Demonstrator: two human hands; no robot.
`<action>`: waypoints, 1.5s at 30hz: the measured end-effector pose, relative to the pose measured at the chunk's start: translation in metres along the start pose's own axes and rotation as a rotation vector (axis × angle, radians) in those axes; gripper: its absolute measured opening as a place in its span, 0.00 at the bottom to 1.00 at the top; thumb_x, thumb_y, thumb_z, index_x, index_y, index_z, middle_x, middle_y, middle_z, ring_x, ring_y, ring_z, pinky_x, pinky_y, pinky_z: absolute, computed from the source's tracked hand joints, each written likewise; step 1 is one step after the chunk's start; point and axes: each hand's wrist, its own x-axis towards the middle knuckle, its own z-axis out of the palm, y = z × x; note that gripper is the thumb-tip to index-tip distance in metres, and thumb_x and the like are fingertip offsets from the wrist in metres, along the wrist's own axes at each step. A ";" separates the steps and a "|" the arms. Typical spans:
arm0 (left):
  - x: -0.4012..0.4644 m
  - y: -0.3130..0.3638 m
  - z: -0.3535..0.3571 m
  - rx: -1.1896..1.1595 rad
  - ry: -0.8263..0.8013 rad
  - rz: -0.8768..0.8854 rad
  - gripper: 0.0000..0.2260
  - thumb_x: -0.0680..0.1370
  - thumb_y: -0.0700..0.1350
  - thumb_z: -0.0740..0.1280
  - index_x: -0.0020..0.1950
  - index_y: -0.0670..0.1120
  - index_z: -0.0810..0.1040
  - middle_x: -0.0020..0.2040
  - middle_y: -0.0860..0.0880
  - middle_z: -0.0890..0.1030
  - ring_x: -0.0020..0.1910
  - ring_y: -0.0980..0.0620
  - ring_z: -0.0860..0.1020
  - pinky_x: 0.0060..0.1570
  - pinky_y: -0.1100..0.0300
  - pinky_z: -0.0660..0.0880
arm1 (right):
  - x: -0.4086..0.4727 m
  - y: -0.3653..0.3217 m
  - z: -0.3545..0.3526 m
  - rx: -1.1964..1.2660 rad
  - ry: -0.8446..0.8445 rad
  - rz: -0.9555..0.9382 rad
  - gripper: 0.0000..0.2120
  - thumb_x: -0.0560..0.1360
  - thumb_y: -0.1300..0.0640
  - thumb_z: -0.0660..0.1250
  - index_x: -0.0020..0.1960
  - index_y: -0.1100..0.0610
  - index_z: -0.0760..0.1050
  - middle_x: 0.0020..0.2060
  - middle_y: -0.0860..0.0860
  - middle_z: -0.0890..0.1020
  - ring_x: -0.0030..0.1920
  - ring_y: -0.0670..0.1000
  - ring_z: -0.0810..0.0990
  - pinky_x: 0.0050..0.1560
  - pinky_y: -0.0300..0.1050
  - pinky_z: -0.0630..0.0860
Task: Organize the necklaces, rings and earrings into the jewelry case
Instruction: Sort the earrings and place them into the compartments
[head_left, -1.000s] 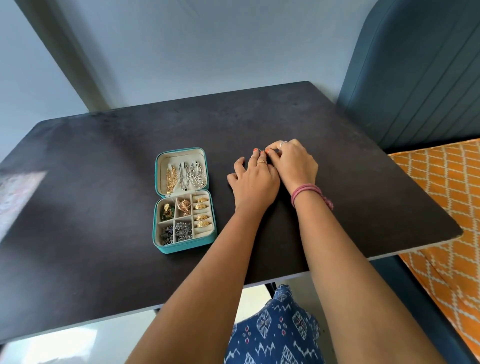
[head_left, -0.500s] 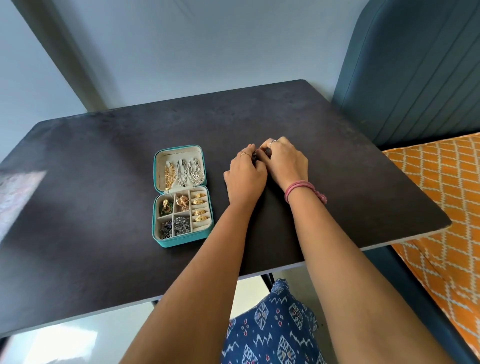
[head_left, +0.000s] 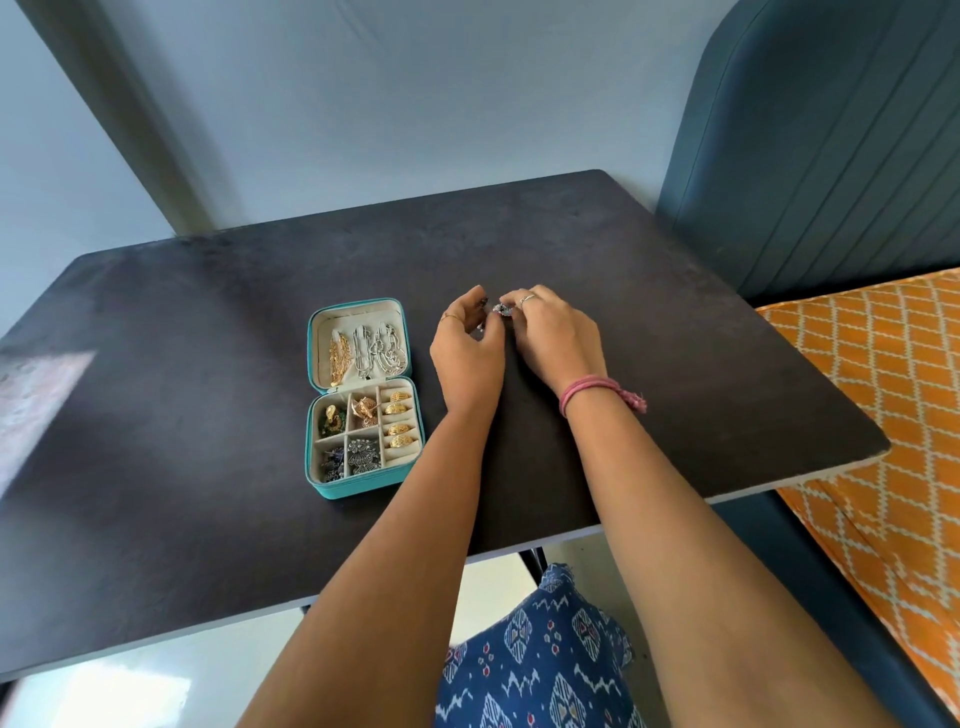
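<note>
Just right of the open teal jewelry case (head_left: 363, 488), both hands hover low over the dark tabletop (head_left: 156, 389). Between them, the right hand (head_left: 558, 338) pinches a small silver piece of jewelry (head_left: 501, 309) at its fingertips; whether it is a ring or an earring is too small to tell. Facing it, the left hand (head_left: 467, 358) has curled fingers, and something tiny and dark shows at their tips, touching or nearly so. Inside the case, chains (head_left: 369, 351) hang in the lid, gold rings (head_left: 399, 418) fill the right-hand slots, and earrings (head_left: 345, 436) sit in the square compartments.
</note>
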 end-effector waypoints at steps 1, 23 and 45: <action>0.000 0.000 0.000 -0.022 0.017 -0.010 0.14 0.77 0.40 0.68 0.63 0.46 0.77 0.56 0.52 0.82 0.52 0.59 0.80 0.57 0.64 0.76 | 0.000 0.000 0.001 -0.008 0.006 -0.008 0.14 0.82 0.54 0.55 0.64 0.49 0.74 0.57 0.50 0.78 0.51 0.56 0.81 0.46 0.50 0.77; 0.003 -0.004 0.000 -0.051 0.054 -0.006 0.05 0.80 0.47 0.64 0.54 0.54 0.78 0.53 0.52 0.82 0.52 0.56 0.80 0.56 0.56 0.76 | 0.002 0.013 -0.006 0.705 0.114 0.137 0.12 0.74 0.57 0.71 0.57 0.53 0.81 0.50 0.45 0.83 0.36 0.39 0.78 0.43 0.32 0.74; -0.026 0.009 -0.020 -0.098 -0.272 -0.030 0.23 0.73 0.29 0.60 0.65 0.46 0.76 0.58 0.52 0.82 0.46 0.60 0.79 0.50 0.59 0.76 | -0.047 -0.003 -0.037 1.201 0.095 0.402 0.09 0.78 0.59 0.65 0.56 0.56 0.81 0.47 0.47 0.85 0.28 0.38 0.73 0.31 0.32 0.70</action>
